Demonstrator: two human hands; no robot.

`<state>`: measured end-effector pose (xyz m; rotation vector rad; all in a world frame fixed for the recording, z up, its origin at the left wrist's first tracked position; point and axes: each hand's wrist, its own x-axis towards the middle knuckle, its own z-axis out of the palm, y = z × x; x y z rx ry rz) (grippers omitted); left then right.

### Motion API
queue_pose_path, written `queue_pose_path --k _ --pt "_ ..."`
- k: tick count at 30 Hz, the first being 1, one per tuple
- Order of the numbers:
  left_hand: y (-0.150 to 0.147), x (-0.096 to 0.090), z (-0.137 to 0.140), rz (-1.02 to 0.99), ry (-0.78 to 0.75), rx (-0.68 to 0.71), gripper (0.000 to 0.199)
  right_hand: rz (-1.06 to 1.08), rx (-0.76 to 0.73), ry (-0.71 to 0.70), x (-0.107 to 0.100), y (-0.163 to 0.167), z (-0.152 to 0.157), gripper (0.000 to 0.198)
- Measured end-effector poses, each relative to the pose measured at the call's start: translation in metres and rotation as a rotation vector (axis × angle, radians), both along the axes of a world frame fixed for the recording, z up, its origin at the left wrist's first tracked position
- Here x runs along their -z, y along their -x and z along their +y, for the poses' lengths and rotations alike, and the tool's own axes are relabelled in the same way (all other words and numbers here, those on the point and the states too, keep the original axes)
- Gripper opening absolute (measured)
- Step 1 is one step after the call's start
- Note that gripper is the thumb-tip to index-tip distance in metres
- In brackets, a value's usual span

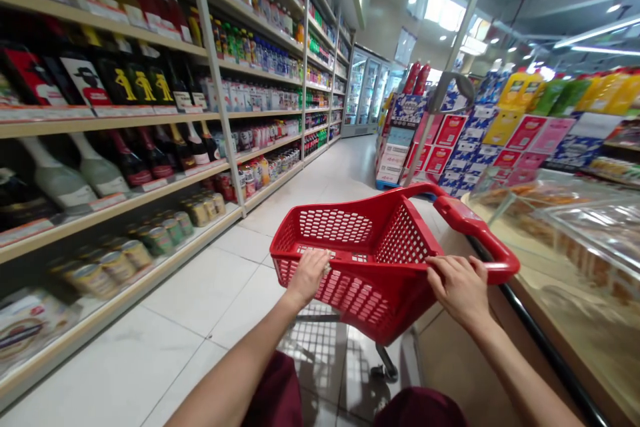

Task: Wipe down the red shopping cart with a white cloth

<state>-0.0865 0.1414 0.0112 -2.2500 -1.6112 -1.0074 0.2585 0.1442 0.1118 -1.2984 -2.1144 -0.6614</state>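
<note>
The red cart [410, 297] stands on the tiled floor [185, 317], between the lower front edge of the shelf [125, 295] and the near edge of the counter [555, 317]. The left hand [308, 276] is closed over the cart's near rim, toward its left corner; the right hand [461, 288] bends its fingers over the same rim, near the handle [481, 229]. Both thumbs I cannot see clearly. To steer well, it seems good to press evenly with both hands and keep the handle's corner from rubbing the counter edge.
</note>
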Motion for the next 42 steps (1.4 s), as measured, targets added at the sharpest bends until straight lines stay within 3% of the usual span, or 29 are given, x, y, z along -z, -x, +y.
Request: queue_pose_path --k 3,6,8,14,19,24,30,37,42 --pt "0.012 0.0 0.001 -0.005 0.016 -0.027 0.033 -0.018 -0.026 0.008 0.0 -0.001 -0.002 0.023" --pt "0.036 0.004 0.0 -0.062 0.008 -0.17 0.037 -0.006 -0.013 -0.004 0.0 -0.001 -0.003 0.023" --pt "0.037 0.008 0.001 -0.086 0.004 -0.228 0.039 0.017 0.026 -0.027 0.001 0.001 -0.003 0.022" --pt "0.009 0.011 0.001 -0.044 0.043 -0.111 0.043 0.009 0.032 -0.04 0.003 0.002 -0.002 0.021" --pt "0.014 0.002 0.001 -0.089 0.046 -0.186 0.044 0.043 0.063 -0.037 0.004 0.002 -0.003 0.02" --pt "-0.018 0.003 0.008 -0.044 0.086 -0.044 0.045 0.083 0.052 -0.018 0.003 0.003 -0.003 0.019" --pt "0.014 -0.008 0.007 -0.156 0.048 -0.216 0.042 0.13 0.05 0.024 0.0 0.005 -0.007 0.019" --pt "0.009 -0.03 0.016 -0.243 -0.005 -0.176 0.04 0.148 0.062 0.028 0.004 0.005 -0.005 0.019" --pt "0.009 -0.019 0.019 -0.175 0.045 -0.12 0.031 0.167 0.066 0.049 0.003 0.005 -0.007 0.019"
